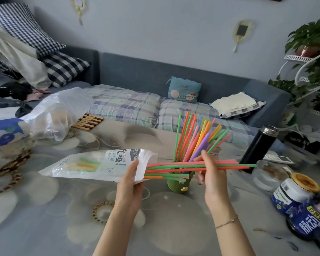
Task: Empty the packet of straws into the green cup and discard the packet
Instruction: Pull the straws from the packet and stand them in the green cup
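White packet (100,164) reads "Drink" and "Straw" — left hand (131,183) fingers pinch its open end, right hand (212,177) fingers grip pink, green and orange straws (229,166) sticking out.

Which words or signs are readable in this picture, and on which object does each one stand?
"Drink": on the straw packet
"Straw": on the same packet
"吸!": on the same packet, in large print
"脉动": on the blue bottle
Too small or blurred to read: the jar label and the print on the blue cushion.
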